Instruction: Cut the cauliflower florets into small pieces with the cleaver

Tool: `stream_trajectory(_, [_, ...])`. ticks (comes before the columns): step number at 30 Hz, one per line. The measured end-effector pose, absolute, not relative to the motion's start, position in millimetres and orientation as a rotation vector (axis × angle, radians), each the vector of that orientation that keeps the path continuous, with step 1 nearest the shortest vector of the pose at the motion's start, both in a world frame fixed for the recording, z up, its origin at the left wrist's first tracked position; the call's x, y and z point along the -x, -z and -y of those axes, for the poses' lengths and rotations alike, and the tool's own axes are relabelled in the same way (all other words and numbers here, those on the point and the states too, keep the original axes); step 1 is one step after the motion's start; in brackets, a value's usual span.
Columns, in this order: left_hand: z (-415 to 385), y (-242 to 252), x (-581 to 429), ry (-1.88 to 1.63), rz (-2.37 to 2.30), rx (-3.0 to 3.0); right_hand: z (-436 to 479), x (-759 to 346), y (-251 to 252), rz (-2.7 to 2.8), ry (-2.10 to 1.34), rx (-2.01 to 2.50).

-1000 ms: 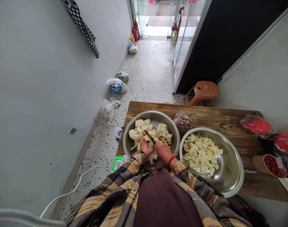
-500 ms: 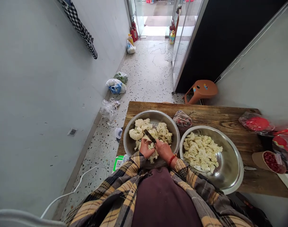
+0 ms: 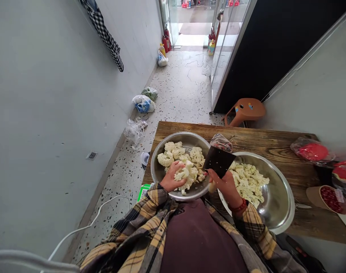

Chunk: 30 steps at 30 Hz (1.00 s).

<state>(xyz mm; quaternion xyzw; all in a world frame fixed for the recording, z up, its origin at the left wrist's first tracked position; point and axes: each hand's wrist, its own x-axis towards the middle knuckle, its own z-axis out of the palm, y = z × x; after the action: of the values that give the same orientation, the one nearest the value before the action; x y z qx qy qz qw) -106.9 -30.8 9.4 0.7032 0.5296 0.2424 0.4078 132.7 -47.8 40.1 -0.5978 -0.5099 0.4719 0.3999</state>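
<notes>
My left hand (image 3: 174,176) is closed around a piece of cauliflower (image 3: 184,174) inside the left steel bowl (image 3: 155,163). Larger cauliflower chunks (image 3: 173,149) lie in that bowl around my fingers. My right hand (image 3: 225,187) grips a cleaver (image 3: 219,161) by its pale handle. Its broad dark blade, with small white crumbs on it, is raised between the two bowls. Under and behind my right hand stands the right steel bowl (image 3: 283,189), holding many small cut florets (image 3: 248,182) on its left side.
A wooden table (image 3: 260,140) carries the bowls, a plastic-wrapped bundle (image 3: 221,142) behind them, a red item in plastic (image 3: 313,151) and a tub of dark red bits (image 3: 330,198) at right. Beyond are an orange stool (image 3: 248,110) and bags (image 3: 144,103) along the wall.
My right hand has moved right with the cleaver, out of the left bowl, and turned the blade flat and upward. My left hand stays in the bowl with cauliflower.
</notes>
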Motion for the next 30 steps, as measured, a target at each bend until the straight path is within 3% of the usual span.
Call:
stream_trajectory(2, [31.5, -19.0, 103.4, -0.586, -1.271, -1.827, 46.4, -132.6, -45.2, 1.429, -1.280, 1.446])
stream_trajectory(6, [35.0, -31.7, 97.7, -0.538, -1.154, -1.912, 36.5, -132.5, -59.0, 1.925, -1.034, 1.101])
stream_trajectory(10, [40.2, -38.9, 95.1, -0.527, -1.110, -1.934, 30.4, -132.7, -63.7, 2.193, -1.019, 0.895])
stream_trajectory(17, [51.8, -42.0, 84.4, -0.605, -1.124, -1.914, 45.1, -122.3, -47.9, 2.235, -0.926, 1.038])
stream_trajectory(25, [59.3, -22.7, 73.1, -0.540, -1.312, -1.867, 62.6, -102.5, -30.3, 2.280, -0.516, 1.195])
stream_trajectory(30, [62.3, -17.5, 67.2, -0.633, -1.439, -1.851, 61.5, -85.2, -13.9, 2.123, -0.558, 1.366])
